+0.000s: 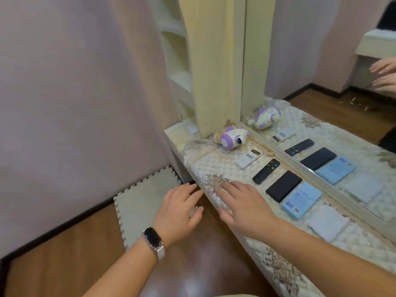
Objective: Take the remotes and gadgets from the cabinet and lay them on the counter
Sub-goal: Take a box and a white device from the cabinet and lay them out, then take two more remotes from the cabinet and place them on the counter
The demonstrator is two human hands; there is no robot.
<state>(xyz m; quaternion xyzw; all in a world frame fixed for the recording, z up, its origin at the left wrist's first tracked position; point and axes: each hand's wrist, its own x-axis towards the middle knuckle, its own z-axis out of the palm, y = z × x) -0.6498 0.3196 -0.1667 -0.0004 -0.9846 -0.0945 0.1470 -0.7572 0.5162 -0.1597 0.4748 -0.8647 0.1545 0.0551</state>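
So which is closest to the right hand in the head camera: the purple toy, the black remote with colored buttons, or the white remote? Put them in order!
From the right hand, resting on the counter's front edge:
1. The black remote, just beyond the fingers, toward the mirror.
2. The white remote, a bit farther back and left.
3. The purple toy, farthest, at the counter's far end by the cabinet post.

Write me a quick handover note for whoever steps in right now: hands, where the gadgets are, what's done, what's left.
Left hand: open, empty, off the counter's front edge, above the floor.
Right hand: open, empty, over the quilted counter cover.
Lying in a row by the mirror: purple toy gadget, white remote, black remote, black slab, blue box, grey-white box.
Done: six items laid out.
Left: the cabinet is out of view, so check it for leftovers.
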